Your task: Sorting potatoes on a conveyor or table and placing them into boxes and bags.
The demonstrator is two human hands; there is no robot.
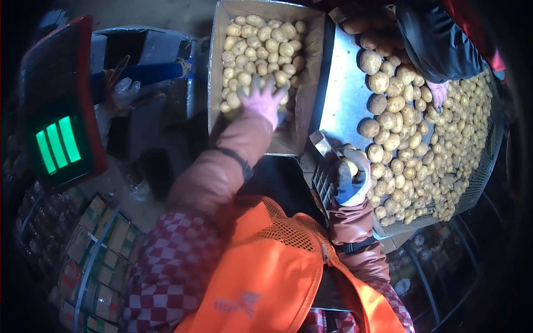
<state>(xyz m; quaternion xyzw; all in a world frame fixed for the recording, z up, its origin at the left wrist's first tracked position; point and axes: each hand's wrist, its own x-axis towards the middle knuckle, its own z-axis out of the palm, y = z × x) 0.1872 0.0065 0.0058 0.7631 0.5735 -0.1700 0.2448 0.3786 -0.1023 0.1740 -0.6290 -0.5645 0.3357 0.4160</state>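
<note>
Fingers spread, my left hand (pixel 260 102) in a pinkish glove is over the near part of a heap of potatoes (pixel 262 52). Whether it presses on them or hovers just above I cannot tell. The heap fills the far part of a paper-lined cardboard box (pixel 268 149); brown lining shows at its near end. At the left edge of a metal sorting table (pixel 343 91), my right hand (pixel 354 179), in a grey and blue glove, is curled around a pale potato (pixel 351 167). Many loose potatoes (pixel 395 125) lie just right of that hand.
A co-worker's gloved hand (pixel 438 95) reaches into the table's potatoes from the far right, below a dark sleeve (pixel 441 45). Left stands a red-framed scale display (pixel 58 143) lit green. Strapped stacked cartons (pixel 100 254) lie lower left. A metal bracket (pixel 322 143) juts between box and table.
</note>
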